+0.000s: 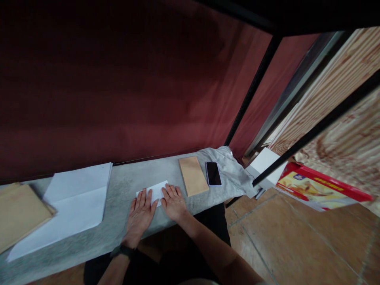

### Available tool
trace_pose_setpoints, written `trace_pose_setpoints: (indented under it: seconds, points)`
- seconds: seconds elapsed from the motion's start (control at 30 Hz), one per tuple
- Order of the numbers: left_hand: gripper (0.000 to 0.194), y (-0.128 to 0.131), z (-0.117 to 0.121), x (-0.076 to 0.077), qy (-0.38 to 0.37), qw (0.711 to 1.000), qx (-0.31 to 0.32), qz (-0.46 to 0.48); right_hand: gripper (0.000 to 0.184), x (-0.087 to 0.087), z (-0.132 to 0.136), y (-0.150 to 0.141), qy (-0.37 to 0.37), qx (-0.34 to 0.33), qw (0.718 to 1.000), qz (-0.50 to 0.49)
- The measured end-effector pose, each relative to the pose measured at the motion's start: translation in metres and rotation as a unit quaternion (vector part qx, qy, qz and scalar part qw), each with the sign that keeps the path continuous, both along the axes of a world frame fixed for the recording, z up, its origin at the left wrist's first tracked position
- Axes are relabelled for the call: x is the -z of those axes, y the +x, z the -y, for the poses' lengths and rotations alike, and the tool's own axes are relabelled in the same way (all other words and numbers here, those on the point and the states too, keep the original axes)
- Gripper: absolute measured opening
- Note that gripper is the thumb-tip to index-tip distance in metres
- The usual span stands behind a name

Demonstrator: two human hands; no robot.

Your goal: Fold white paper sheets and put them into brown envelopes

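Paper [157, 192] held flat
My left hand [140, 213] and right hand [175, 206] lie open, fingers slightly apart; shifting either likely calls for light pressure

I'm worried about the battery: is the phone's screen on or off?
Off, it seems: the phone lies screen up beside the brown rectangle, and its screen is plain black, nothing lit.

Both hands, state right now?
Left hand: open, fingers spread, pressing flat on the small white paper, not gripping.
Right hand: open, fingers resting on the same paper's right end, not gripping.
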State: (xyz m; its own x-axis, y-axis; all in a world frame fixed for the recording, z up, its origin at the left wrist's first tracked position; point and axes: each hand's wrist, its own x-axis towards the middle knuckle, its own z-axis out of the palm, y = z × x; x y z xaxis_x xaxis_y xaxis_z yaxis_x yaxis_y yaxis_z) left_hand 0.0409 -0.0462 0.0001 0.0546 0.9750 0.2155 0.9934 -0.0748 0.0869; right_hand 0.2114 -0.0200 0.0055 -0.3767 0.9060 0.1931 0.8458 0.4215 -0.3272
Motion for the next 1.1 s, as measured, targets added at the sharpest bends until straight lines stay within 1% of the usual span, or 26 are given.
trace_pose_setpoints:
  seconds: [0.2, 0.4, 0.63, 0.8, 0.93, 1.1]
  points:
    - [0.070, 0.0000, -0.0006, 0.0009, -0.014, 1.000, -0.006, -0.014, 0.053, 0.0023, 0.0021, -0.0010, -0.005, 0.015, 1.000, 0.002]
    - [0.069, 0.0033, 0.0016, -0.0020, -0.015, 0.999, -0.038, -0.015, 0.055, 0.0015, 0.0027, -0.0007, -0.001, 0.014, 1.000, 0.001]
    - [0.069, 0.0030, 0.0014, -0.0009, -0.015, 0.999, -0.038, -0.017, 0.053, 0.0036, 0.0033, -0.0016, 0.013, 0.021, 1.000, -0.001]
    - [0.073, 0.0029, 0.0001, -0.0007, -0.023, 0.999, -0.040, -0.013, 0.053, 0.0068, 0.0030, -0.0019, 0.019, 0.026, 0.999, -0.013]
    - [0.074, 0.0039, 0.0012, -0.0010, -0.017, 0.999, -0.043, -0.013, 0.054, 0.0051, 0.0038, -0.0015, 0.018, 0.028, 0.999, -0.009]
    - [0.073, 0.0019, 0.0017, 0.0005, -0.010, 0.999, -0.026, -0.020, 0.054, 0.0020, 0.0044, -0.0012, 0.007, 0.026, 1.000, -0.001]
